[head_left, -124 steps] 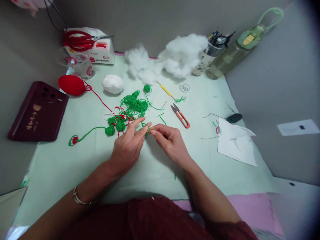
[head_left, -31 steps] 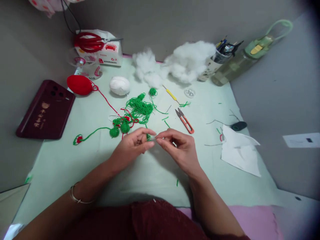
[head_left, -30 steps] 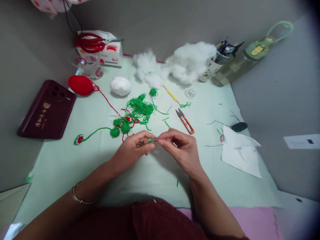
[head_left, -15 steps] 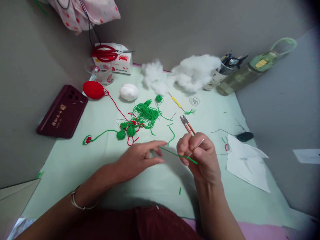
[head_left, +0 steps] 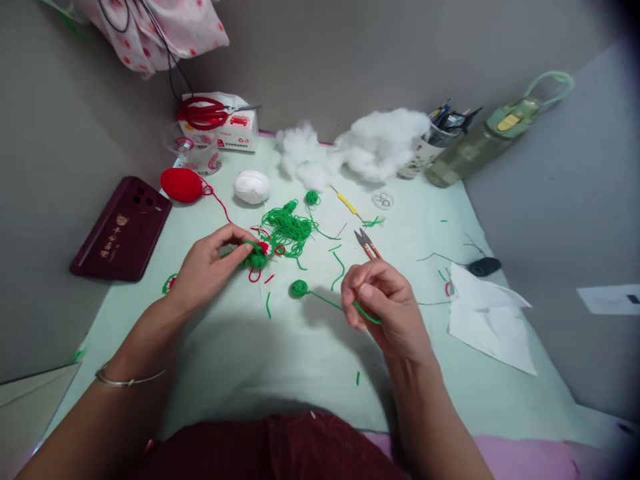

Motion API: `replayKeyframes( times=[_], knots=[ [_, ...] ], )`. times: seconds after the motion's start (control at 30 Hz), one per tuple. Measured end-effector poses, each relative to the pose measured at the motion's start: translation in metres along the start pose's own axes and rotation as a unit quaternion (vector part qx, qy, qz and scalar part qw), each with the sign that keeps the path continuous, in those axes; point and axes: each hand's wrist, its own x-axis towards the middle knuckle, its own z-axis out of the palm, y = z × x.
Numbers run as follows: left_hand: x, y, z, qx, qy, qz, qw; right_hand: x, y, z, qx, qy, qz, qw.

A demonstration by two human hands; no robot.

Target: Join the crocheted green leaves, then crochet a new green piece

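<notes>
My left hand (head_left: 213,263) is closed, thumb and fingertips pinching a small green crocheted piece (head_left: 257,259) beside a red-and-white bit. My right hand (head_left: 385,300) is closed around green yarn (head_left: 367,313), whose short tail shows below the fingers. From this hand the strand runs left to a small green crocheted ball (head_left: 299,289) on the table. No needle can be made out in the right hand now. Just beyond it lie thread snips (head_left: 367,243), blades apart. Loose green yarn (head_left: 289,227) is heaped beyond the left fingertips.
A red yarn ball (head_left: 183,185), white yarn ball (head_left: 251,187) and white stuffing (head_left: 377,143) lie toward the back. A phone (head_left: 120,230) is at left; a yellow-handled crochet hook (head_left: 347,203) lies mid-table. Right are a bottle (head_left: 470,150) and white paper (head_left: 487,323).
My left hand has moved left from the yarn strand to the crocheted pieces and closed on one. A green ball now lies apart, tied to the right hand's strand. The needle has dropped from sight.
</notes>
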Motion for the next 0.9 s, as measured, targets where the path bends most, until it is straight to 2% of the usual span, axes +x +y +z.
replayKeyframes(
  times=[0.1,0.27,0.33,0.5,0.63,0.73,0.8,0.9],
  knots=[
    [-0.008,0.015,0.006,-0.153,-0.022,-0.044,0.987,0.002,0.004,0.0,-0.03,0.032,0.016,0.999],
    [-0.021,0.03,0.025,-0.286,-0.058,-0.105,0.951,0.005,0.011,0.003,-0.076,0.07,0.028,0.994],
    [-0.024,0.033,0.034,-0.282,-0.053,-0.106,0.952,0.005,0.012,0.007,-0.09,0.075,0.021,0.993],
    [-0.028,0.036,0.049,-0.202,-0.003,-0.063,0.977,0.004,0.015,0.019,-0.126,0.043,-0.005,0.991],
    [-0.031,0.038,0.054,-0.142,0.011,-0.047,0.989,0.004,0.02,0.02,-0.155,0.052,-0.014,0.986],
    [-0.031,0.04,0.056,-0.117,0.035,-0.03,0.992,0.005,0.022,0.019,-0.149,0.064,0.003,0.987],
    [-0.03,0.04,0.055,-0.136,0.031,-0.045,0.989,0.006,0.022,0.019,-0.134,0.064,0.02,0.989],
    [-0.029,0.039,0.054,-0.201,-0.024,-0.087,0.976,0.006,0.023,0.019,-0.12,0.062,0.036,0.99]
  ],
)
